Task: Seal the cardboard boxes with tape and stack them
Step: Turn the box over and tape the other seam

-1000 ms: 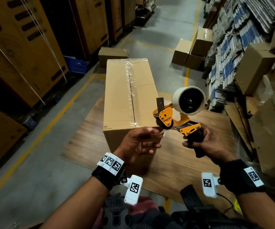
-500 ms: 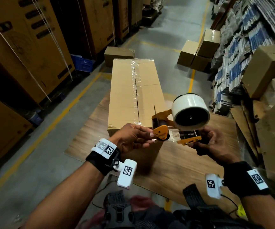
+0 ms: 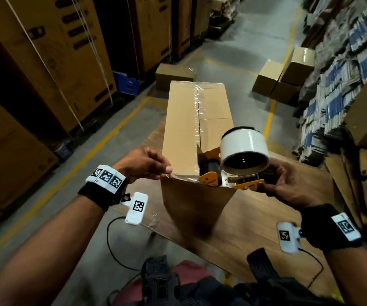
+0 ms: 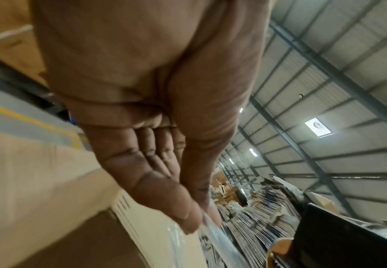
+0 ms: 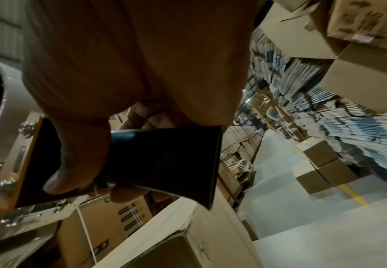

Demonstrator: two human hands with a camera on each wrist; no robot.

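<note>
A tall brown cardboard box [image 3: 196,129] stands just beyond both hands. Clear tape [image 4: 213,235] is pinched by the left hand [image 3: 144,164]; the orange tape dispenser [image 3: 233,168] is gripped by the right hand [image 3: 288,184]. The film probably wrinkles easily and is best held taut at its end.

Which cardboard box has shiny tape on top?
The long box on the wooden board, right by the hands. The small boxes on the floor show none.

Matt cardboard box [image 3: 183,127]; glossy clear tape [image 3: 196,111]; wood board [image 3: 255,219].
</note>
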